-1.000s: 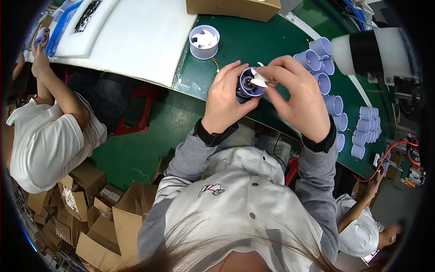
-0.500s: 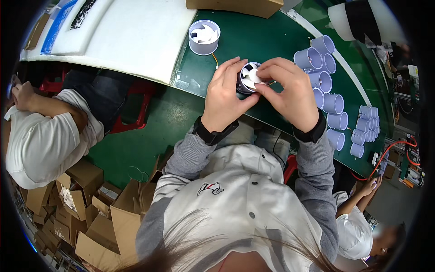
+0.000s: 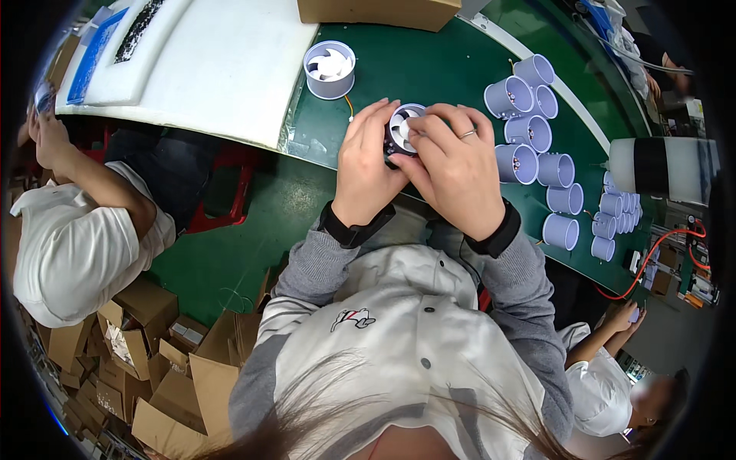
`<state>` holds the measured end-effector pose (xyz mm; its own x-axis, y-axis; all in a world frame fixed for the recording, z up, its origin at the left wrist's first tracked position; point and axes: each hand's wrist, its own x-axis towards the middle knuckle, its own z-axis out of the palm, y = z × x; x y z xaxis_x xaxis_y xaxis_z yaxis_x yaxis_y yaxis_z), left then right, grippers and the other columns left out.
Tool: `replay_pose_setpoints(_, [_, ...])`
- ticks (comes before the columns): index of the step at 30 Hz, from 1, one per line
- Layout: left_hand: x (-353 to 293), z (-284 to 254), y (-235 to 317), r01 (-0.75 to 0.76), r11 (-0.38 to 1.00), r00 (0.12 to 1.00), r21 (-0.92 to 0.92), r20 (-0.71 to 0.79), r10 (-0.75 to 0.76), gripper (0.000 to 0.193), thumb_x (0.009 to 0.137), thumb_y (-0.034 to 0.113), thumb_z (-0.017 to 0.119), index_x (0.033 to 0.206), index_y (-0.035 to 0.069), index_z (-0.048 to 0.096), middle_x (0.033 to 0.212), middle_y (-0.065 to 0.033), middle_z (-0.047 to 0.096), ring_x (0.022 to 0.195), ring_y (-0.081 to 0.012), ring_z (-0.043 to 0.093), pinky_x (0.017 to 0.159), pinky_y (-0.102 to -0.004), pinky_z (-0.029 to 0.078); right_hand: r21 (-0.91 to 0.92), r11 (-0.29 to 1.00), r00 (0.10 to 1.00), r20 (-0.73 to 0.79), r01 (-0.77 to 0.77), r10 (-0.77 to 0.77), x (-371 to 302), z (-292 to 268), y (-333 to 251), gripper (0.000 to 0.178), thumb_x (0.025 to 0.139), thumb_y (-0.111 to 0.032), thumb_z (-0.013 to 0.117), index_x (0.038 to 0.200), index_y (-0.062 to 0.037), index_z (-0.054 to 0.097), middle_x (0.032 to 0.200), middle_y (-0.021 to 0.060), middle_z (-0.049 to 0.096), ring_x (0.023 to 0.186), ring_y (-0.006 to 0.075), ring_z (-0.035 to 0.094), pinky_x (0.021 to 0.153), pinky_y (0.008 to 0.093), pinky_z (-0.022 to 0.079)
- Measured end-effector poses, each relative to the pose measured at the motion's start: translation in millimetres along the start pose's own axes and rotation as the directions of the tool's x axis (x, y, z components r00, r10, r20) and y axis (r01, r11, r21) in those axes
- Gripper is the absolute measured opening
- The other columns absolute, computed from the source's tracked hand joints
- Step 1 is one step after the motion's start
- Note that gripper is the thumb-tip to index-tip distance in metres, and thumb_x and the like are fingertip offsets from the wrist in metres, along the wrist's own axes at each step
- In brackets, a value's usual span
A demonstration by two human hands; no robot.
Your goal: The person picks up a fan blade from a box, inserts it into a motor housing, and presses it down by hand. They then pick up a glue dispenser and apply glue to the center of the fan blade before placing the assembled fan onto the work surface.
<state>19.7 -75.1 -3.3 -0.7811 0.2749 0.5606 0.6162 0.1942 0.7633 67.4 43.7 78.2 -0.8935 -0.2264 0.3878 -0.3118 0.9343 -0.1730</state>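
Observation:
Both hands are together over the green table, around a small round fan (image 3: 399,127) with white blades in a lavender cylindrical housing. My left hand (image 3: 366,165) wraps the housing from its left side. My right hand (image 3: 458,170) closes on the fan's right side, fingertips at the rim and blades; its exact grip is partly hidden. Beyond my left hand, a similar fan (image 3: 330,70) with white blades stands upright, its thin yellow-orange wire (image 3: 349,106) trailing toward me.
Several lavender cylindrical housings (image 3: 527,133) stand on the right of the green table (image 3: 429,65), smaller ones (image 3: 603,225) farther right. White foam (image 3: 222,69) lies left, a cardboard box (image 3: 379,12) at the back. Seated co-workers (image 3: 84,230) are at both sides; open cartons (image 3: 172,402) lie lower left.
The held fan and both hands have shifted slightly left in view. My right hand has turned over the fan, fingers lower on its right side. A white roll with a black band appears lower at right.

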Motion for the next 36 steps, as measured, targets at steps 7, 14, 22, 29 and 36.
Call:
replay_pose_setpoints(7, [3.4,-3.1,10.5,0.041,0.994,0.999,0.105,-0.009,-0.04,0.052,0.063,0.0,0.069,0.112,-0.003,0.054,0.108,-0.0162,0.055,0.099,-0.0353,0.053,0.085,-0.0404,0.045,-0.093,0.996,1.0,0.02,0.014,-0.012,-0.4,5.6,-0.9,0.018,0.074,-0.018,0.07,0.083,-0.0039,0.063,0.093,0.0031,0.061,0.1,0.0217,0.056,0.097,0.0501,0.035])
replay_pose_setpoints(14, [0.3,-8.8,8.4,0.118,0.98,0.991,0.158,0.045,-0.127,0.058,0.065,0.003,0.072,0.119,-0.003,0.053,0.104,-0.0164,0.053,0.094,-0.0343,0.051,0.082,-0.0414,0.043,0.0,1.0,0.997,-0.076,0.01,-0.01,-21.9,2.4,-4.8,0.029,0.075,-0.018,0.069,0.1,-0.0044,0.063,0.109,0.0079,0.061,0.105,0.0285,0.055,0.099,0.0497,0.034])
replay_pose_setpoints(22, [22.2,-16.2,25.2,0.124,0.803,0.952,0.583,-0.299,0.07,0.079,0.065,0.022,0.083,0.131,0.0,0.046,0.115,-0.0168,0.049,0.099,-0.0325,0.048,0.084,-0.0417,0.042,0.389,0.921,0.979,-0.174,-0.03,0.106,-111.9,-42.4,-7.9,0.035,0.074,-0.002,0.064,0.109,-0.0025,0.061,0.118,0.015,0.058,0.107,0.0337,0.054,0.091,0.0436,0.041])
replay_pose_setpoints(29, [-4.0,88.2,68.0,-0.037,0.995,0.981,-0.096,0.185,0.055,0.091,0.061,0.031,0.084,0.135,0.0,0.04,0.121,-0.0213,0.048,0.112,-0.0386,0.046,0.093,-0.0445,0.039,0.482,0.846,0.828,-0.363,-0.226,0.428,-146.0,-49.9,-6.9,0.028,0.073,0.007,0.06,0.101,0.0013,0.06,0.102,0.0151,0.061,0.094,0.031,0.057,0.083,0.0387,0.044])
replay_pose_setpoints(36, [-7.8,77.2,58.0,0.061,0.992,0.94,-0.114,0.342,-0.018,0.074,0.068,0.017,0.077,0.13,-0.003,0.041,0.113,-0.0199,0.055,0.108,-0.0364,0.053,0.096,-0.0438,0.04,0.584,0.81,0.938,-0.305,0.05,0.163,-79.5,-55.4,-31.0,0.023,0.073,0.007,0.061,0.096,0.0014,0.061,0.1,0.0146,0.06,0.084,0.0294,0.059,0.081,0.0376,0.044])
